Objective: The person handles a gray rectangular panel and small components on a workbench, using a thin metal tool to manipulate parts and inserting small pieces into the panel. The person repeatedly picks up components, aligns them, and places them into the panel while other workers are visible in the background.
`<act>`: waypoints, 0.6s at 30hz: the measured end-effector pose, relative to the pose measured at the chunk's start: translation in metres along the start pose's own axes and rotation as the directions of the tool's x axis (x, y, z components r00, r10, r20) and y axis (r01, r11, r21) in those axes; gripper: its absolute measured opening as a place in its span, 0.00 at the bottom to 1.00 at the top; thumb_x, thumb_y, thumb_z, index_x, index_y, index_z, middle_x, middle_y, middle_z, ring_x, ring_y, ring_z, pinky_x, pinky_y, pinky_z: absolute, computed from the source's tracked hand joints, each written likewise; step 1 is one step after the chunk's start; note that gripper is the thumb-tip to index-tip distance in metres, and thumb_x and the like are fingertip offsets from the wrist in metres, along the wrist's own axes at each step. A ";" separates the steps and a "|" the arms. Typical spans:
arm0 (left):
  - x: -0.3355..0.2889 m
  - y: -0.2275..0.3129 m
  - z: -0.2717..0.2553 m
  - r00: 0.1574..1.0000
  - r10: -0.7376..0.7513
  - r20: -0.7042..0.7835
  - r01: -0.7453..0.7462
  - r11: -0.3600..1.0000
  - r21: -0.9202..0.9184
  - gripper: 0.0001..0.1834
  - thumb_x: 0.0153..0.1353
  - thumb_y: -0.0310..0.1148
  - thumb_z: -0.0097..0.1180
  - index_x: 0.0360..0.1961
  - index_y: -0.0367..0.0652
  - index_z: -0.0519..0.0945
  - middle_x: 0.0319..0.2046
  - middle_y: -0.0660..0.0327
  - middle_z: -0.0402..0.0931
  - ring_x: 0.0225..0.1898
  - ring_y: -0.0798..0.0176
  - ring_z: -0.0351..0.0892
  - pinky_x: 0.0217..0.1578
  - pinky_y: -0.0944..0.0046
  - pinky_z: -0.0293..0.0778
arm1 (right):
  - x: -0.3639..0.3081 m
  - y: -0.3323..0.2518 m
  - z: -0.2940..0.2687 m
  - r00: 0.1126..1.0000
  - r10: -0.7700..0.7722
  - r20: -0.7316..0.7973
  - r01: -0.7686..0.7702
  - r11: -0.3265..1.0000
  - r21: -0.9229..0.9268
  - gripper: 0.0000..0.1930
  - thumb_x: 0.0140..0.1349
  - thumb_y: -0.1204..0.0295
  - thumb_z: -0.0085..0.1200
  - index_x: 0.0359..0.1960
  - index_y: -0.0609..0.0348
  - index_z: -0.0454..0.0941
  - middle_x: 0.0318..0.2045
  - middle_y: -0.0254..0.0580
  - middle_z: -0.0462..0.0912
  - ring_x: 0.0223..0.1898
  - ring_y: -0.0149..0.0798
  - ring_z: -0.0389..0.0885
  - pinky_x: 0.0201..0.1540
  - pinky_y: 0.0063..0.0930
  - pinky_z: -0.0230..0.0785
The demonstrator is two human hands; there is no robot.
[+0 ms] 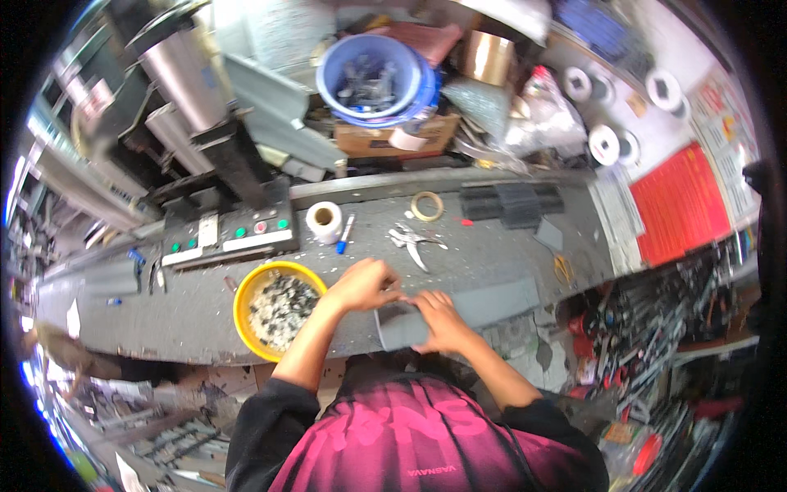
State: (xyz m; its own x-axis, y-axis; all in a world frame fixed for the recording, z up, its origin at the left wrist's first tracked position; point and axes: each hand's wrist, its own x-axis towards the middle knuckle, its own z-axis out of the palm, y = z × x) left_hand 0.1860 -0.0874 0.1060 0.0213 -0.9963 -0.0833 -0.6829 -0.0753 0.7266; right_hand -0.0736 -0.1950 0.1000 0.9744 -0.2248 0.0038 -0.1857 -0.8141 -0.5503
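Note:
A long flat grey strip [500,305] lies along the front of the workbench, its left end in front of me. My right hand [443,322] spans this strip, fingertips at its far side and thumb toward the near edge, gripping it. Just left of it, my left hand [369,285] is closed, its fingertips pinched together at the strip's far left corner. Whatever sits in that pinch is too small to make out. Close to my left forearm stands a yellow bowl [243,322] holding many small black and white pieces.
Beyond my hands lie pliers [410,242], a tape ring [427,207], a white roll [325,221] and a blue-capped marker [346,234]. Scissors [563,268] rest at right. A press with a button panel [238,236] stands left. Blue buckets [324,78] sit behind.

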 end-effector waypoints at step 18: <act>0.015 -0.007 0.006 0.977 0.105 0.185 -0.028 0.925 -0.378 0.19 0.72 0.48 0.71 0.36 0.42 0.94 0.37 0.58 0.94 0.32 0.59 0.90 0.35 0.51 0.81 | -0.015 -0.022 -0.015 0.972 0.041 0.231 -0.078 0.985 0.152 0.54 0.33 0.60 0.88 0.68 0.56 0.76 0.65 0.55 0.77 0.71 0.64 0.73 0.75 0.56 0.66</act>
State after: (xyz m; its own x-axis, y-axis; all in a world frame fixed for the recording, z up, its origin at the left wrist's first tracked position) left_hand 0.1866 -0.1018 0.0957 -0.1861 -0.9738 -0.1308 -0.3567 -0.0570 0.9325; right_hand -0.0864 -0.1817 0.1250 0.9689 -0.1281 -0.2116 -0.2392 -0.7031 -0.6697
